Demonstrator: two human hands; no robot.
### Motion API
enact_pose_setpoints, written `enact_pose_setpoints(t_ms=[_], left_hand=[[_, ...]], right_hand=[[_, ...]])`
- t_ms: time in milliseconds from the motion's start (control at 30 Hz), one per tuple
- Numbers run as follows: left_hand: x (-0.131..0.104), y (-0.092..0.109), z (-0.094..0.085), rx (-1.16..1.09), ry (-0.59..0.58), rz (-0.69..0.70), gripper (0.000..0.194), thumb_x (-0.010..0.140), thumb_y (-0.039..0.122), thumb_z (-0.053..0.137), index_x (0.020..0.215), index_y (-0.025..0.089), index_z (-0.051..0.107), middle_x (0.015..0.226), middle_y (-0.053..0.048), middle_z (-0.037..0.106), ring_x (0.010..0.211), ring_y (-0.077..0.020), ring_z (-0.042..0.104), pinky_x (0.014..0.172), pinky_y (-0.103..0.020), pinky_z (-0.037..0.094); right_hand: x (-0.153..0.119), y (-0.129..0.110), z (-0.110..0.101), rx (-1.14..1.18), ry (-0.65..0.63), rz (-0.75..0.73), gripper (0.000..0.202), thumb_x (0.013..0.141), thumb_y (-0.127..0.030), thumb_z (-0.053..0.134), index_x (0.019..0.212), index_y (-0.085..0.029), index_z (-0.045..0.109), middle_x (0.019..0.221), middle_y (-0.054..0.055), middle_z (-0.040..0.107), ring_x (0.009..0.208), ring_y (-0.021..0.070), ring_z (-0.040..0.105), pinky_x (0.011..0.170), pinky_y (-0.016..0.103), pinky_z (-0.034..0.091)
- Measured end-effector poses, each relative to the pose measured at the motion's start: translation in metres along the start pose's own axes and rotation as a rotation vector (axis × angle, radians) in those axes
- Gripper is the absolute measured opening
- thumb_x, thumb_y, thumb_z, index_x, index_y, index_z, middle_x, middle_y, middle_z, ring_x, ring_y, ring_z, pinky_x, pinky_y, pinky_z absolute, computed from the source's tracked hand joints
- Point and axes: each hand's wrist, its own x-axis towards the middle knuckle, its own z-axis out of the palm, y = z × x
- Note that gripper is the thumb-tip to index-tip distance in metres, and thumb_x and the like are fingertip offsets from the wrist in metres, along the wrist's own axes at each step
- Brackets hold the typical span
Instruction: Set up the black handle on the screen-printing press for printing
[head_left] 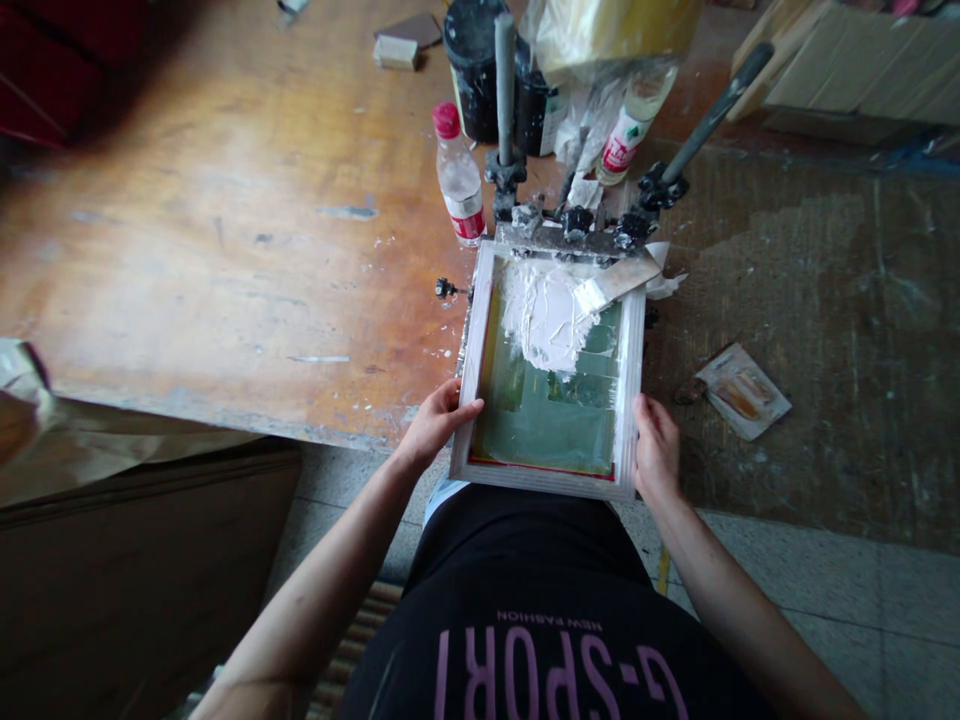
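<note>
A screen printing frame (465, 400) with a green mesh is clamped at its far end in a metal hinge clamp (570, 238). White ink (544, 310) lies thick over the upper part of the mesh. Across the frame's far right corner rests a squeegee (626, 278), its tip in the ink. My left hand (439, 425) grips the left rail near the front corner, thumb on top and fingers underneath. On the right rail my right hand (658, 445) is closed around the outer edge, its fingertips partly hidden.
Behind the clamp stand a red-capped bottle (459, 180), dark tubs (476, 70) and a second bottle (630, 130). The clamp's bar handles (505, 95) stick up. A small packet (744, 390) lies on the dark board at right. The wooden table (225, 250) stretches left.
</note>
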Motion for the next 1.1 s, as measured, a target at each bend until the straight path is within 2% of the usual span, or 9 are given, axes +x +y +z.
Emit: enact_pose_setpoints(t_ms=[1100], left_hand=[[0.0027,0.0008,-0.0024,-0.003,-0.037,-0.009,0.038,0.07,0.037,0.075,0.098,0.016,0.059,0.076,0.002,0.064,0.068,-0.0125,0.057,0.065,-0.023,0.043]], right_hand=[[-0.0022,-0.0019,0.0018,0.063,-0.003,-0.017,0.043,0.075,-0.057,0.065,0.092,-0.017,0.069,0.085,0.002,0.069,0.077,0.0173,0.058,0.07,0.028,0.043]])
